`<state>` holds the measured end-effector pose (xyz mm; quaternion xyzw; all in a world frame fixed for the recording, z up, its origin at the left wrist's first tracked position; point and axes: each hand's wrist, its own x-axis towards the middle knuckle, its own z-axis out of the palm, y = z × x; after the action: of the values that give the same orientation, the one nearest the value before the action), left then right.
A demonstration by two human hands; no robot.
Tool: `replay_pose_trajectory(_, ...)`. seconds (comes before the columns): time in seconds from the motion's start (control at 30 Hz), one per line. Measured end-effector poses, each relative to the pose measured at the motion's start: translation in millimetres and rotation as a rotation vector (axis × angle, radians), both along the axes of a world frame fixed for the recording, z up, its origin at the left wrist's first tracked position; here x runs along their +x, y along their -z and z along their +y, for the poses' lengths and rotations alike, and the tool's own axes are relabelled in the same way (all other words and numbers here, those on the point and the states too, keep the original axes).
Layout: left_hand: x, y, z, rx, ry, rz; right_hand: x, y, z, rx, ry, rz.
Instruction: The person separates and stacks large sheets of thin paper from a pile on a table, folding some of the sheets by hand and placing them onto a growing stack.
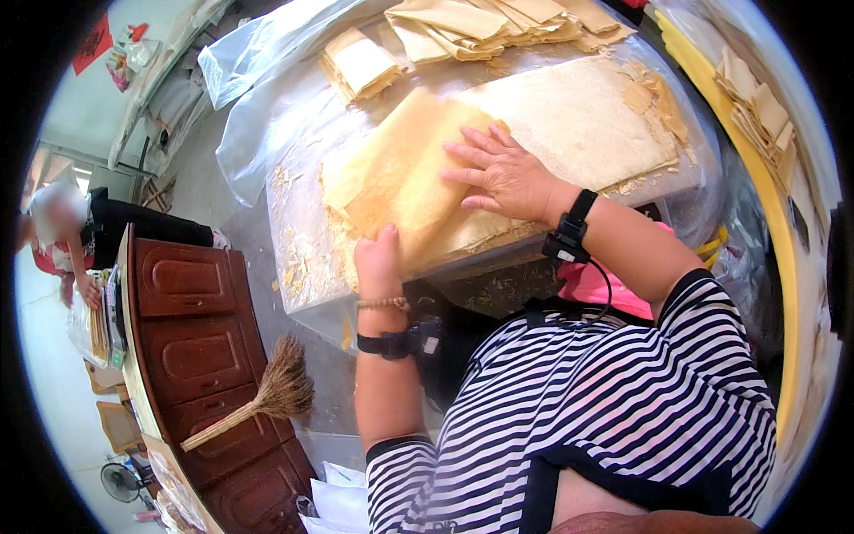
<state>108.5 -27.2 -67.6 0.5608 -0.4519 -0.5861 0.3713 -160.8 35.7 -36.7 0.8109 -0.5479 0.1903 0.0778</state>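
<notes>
A thin, translucent yellow sheet [393,173], which looks like tofu skin, lies partly folded over a stack of pale sheets [567,120] on the plastic-covered table. At its near left edge, my left hand [379,263] pinches the sheet, thumb on top and the other fingers hidden. My right hand [500,175] rests on the sheet's right part, palm down with fingers spread. Ragged scraps [650,100] lie along the stack's right end. Both my wrists wear black straps.
Folded sheet bundles [460,30] lie along the table's far side, a smaller bundle [360,63] beside them. Loose flakes [293,260] dot the plastic cover. Leftward are a brown wooden cabinet [193,287], a straw broom [280,387] and a person [60,227] handling folded sheets. More bundles [757,110] sit right.
</notes>
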Motion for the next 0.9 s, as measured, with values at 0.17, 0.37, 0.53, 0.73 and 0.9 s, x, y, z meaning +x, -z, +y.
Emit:
replay_pose_trajectory(0.17,-21,-34,15,-0.38,0.087,-1.047,-3,13,-12,0.134,0.045,-0.003)
replay_pose_trajectory(0.37,-35,-51,46,-1.168,-0.064,-1.28,-6,7,-14,0.182,0.022,0.029)
replay_pose_trajectory(0.53,-35,-24,35,-1.013,0.396,-1.203,-9,-14,-21,0.257,-0.012,0.063)
replay_pose_trajectory(0.73,-6,-42,9,-1.0,0.591,-1.005,-43,-10,-44,0.084,-0.044,-0.049)
replay_pose_trajectory(0.9,54,-71,13,-0.548,0.692,-0.581,-59,-37,-5,0.225,-0.128,-0.233)
